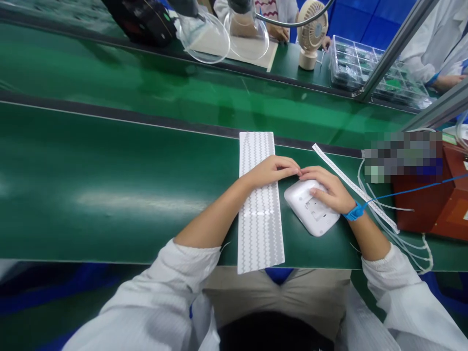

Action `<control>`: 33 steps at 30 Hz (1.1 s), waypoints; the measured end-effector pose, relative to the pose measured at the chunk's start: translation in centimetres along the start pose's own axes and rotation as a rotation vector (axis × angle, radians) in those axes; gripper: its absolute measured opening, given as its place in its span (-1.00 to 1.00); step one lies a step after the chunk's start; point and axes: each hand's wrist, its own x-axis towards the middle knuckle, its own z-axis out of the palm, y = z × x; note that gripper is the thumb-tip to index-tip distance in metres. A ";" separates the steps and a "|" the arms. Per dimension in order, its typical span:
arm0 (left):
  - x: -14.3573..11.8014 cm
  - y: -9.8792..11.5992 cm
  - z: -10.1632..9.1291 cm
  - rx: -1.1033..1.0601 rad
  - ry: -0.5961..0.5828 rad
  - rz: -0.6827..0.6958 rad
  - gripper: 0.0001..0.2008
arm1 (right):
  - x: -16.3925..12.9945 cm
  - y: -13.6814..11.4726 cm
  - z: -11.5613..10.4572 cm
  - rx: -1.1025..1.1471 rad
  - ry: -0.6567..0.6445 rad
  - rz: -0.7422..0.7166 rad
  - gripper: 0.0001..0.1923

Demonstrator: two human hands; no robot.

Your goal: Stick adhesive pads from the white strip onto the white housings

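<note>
A white plastic device [305,207] with rounded corners lies on the green bench near its front edge. My right hand [327,187] rests on top of it, fingers curled, with a blue wrist strap [354,212] on the wrist. My left hand [272,169] lies over a long white sheet of small grey stickers [259,224], its fingertips meeting the right hand's fingertips at the far edge of the device. Whether a sticker is pinched between the fingers cannot be made out.
A narrow white strip [353,186] lies diagonally right of the device. A red-brown box [435,204] with white cables [409,239] stands at right. Beyond the green conveyor belt [146,92] are a small fan [310,31], clear parts trays [365,66] and other people's hands.
</note>
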 end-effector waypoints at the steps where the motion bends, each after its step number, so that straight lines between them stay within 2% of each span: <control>1: 0.0 -0.1 0.0 -0.026 0.035 -0.011 -0.64 | 0.0 -0.3 0.1 -0.048 0.000 -0.009 -0.62; 6: 0.5 -1.4 -0.1 -0.307 0.242 -0.069 -0.53 | 0.1 -0.3 0.7 -0.187 0.042 -0.005 -0.70; 8: 0.8 -1.9 -0.2 -0.468 0.300 -0.095 -0.49 | 0.5 0.4 0.5 -0.244 0.122 0.011 -0.70; 12: 1.3 -2.3 -0.3 -0.636 0.302 -0.107 -0.46 | 1.9 1.2 -0.9 -0.407 0.365 0.041 -0.71; 14: 1.4 -2.3 -0.3 -0.671 0.306 -0.107 -0.45 | 2.2 -0.1 -0.8 -0.468 0.485 0.013 -0.74; 16: 1.5 -2.2 -0.3 -0.698 0.318 -0.109 -0.45 | 1.8 -2.6 0.8 -0.473 0.522 -0.031 -0.81; 17: 1.6 -2.2 -0.3 -0.707 0.321 -0.111 -0.45 | 1.4 -4.0 2.1 -0.435 0.463 -0.053 -0.85; 20: 1.7 -2.3 -0.3 -0.720 0.305 -0.109 -0.44 | -0.2 -7.4 7.2 -0.272 0.167 -0.050 -0.83; 23: 1.7 -2.6 -0.3 -0.726 0.277 -0.088 -0.42 | -1.4 -7.9 11.0 -0.257 0.079 0.031 -0.86; 25: 1.8 -2.8 -0.3 -0.722 0.265 -0.078 -0.45 | -1.6 -7.0 12.0 -0.268 0.067 0.081 -0.91; 28: 2.0 -3.2 -0.2 -0.720 0.260 -0.082 -0.45 | -1.5 -5.7 12.0 -0.281 0.027 0.122 -0.94; 33: 2.3 -3.1 0.1 -0.744 0.215 -0.106 -0.39 | -1.9 -6.0 12.1 -0.351 0.012 0.101 -0.92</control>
